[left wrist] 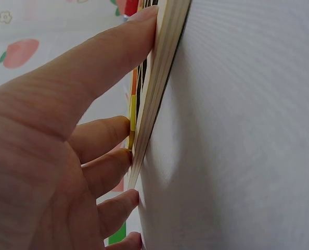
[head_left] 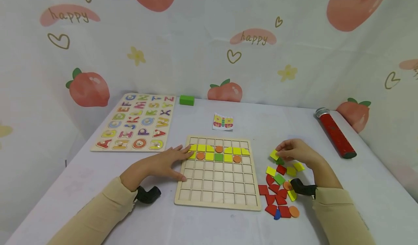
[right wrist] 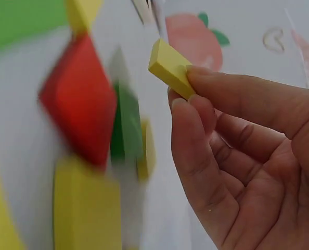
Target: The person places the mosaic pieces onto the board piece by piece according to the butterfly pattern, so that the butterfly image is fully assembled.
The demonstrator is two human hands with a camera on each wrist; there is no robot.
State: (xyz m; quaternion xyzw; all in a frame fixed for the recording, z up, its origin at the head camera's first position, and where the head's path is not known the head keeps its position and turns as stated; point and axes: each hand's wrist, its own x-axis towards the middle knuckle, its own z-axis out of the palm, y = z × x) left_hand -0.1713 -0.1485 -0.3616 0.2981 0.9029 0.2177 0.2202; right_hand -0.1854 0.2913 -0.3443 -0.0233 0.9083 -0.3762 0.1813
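Observation:
In the head view my left hand (head_left: 162, 163) rests with spread fingers on the left edge of a wooden grid board (head_left: 209, 201). Its fingertips touch the board's rim in the left wrist view. Yellow tiles, orange discs and one green square tile (head_left: 218, 157) fill cells in the board's second and third rows. To the right of the board, my right hand (head_left: 298, 151) pinches a yellow tile (right wrist: 171, 66) between thumb and fingers, above the table. Beneath it lie a green tile (head_left: 279, 161) and other loose pieces, several of them red.
A small picture card (head_left: 223, 122) lies behind the board. At the back left is an alphabet puzzle board (head_left: 130, 129), with a green block (head_left: 187, 100) beside it. A red microphone (head_left: 336, 134) lies at the back right. A printed cloth hangs behind the table.

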